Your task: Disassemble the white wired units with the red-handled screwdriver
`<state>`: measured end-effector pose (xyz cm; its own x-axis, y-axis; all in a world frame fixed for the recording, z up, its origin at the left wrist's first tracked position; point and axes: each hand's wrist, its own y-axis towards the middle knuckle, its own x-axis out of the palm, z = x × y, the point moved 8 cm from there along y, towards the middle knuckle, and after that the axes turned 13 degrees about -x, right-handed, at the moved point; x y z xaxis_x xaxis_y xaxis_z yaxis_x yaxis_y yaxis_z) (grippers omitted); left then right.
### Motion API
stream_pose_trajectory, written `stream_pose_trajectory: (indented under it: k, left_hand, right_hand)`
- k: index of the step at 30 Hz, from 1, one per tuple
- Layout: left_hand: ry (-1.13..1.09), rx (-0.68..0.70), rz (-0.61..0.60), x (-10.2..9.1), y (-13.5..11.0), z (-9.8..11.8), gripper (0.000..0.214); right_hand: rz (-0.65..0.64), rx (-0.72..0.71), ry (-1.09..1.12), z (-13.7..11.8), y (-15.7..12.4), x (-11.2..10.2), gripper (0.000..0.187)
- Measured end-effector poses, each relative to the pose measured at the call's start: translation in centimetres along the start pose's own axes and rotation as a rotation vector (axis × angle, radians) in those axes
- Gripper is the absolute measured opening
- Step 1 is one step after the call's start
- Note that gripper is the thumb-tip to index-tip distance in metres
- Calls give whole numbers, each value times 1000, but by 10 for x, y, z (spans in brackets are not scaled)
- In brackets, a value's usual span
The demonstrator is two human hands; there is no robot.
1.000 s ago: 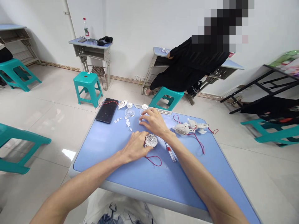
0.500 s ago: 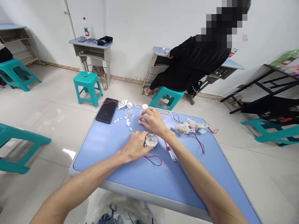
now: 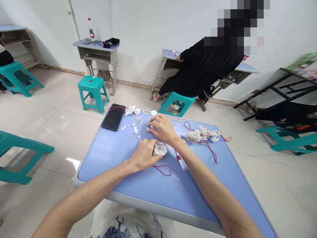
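Observation:
My left hand (image 3: pixel 145 153) is closed around the edge of a round white plastic housing (image 3: pixel 160 149), thumb at the near side and fingers at the far side. A loop of red cord (image 3: pixel 164 170) trails from it onto the desk. Beyond it, my right hand (image 3: pixel 162 129) is bent low over the desk with curled fingertips; a tiny white bit shows at them, too small to name. A clear round cover (image 3: pixel 150 118) is partly hidden behind these fingers, with a white disc (image 3: pixel 153 112) beside it. Small white plastic pieces (image 3: pixel 135 130) lie to the left.
A black phone (image 3: pixel 113 117) lies at the desk's far left, near another clear cover (image 3: pixel 137 119). White assemblies with red cords (image 3: pixel 194 136) sit at right. A red-and-clear pen-like tool (image 3: pixel 181 161) lies beside my right forearm. A person in black (image 3: pixel 205 66) sits ahead.

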<state>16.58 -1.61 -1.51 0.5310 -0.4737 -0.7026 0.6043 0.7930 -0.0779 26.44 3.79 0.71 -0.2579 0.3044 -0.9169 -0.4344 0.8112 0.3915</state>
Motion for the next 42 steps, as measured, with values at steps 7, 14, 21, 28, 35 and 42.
stream_pose_trajectory:
  k: [7,14,21,28,35,42]
  left_hand:
    - [-3,4,0,1,0,0,43]
    - [-4,-16,-13,-2,-1,1,40]
    - [-23,-4,10,-2,-1,1,38]
    - [-19,11,22,-2,0,0,42]
    - [-11,36,36,-4,-1,4,31]
    - [4,26,36,-3,0,3,29]
  right_hand:
    - [3,-2,-18,-2,0,-3,13]
    - [56,-7,-51,-7,-2,-19,14]
    - [154,-4,-11,-19,-14,-48,18]
    - [290,44,162,-38,-53,-78,18]
    - [283,122,285,-53,-87,-75,14]
    - [218,90,178,-59,-97,-63,10]
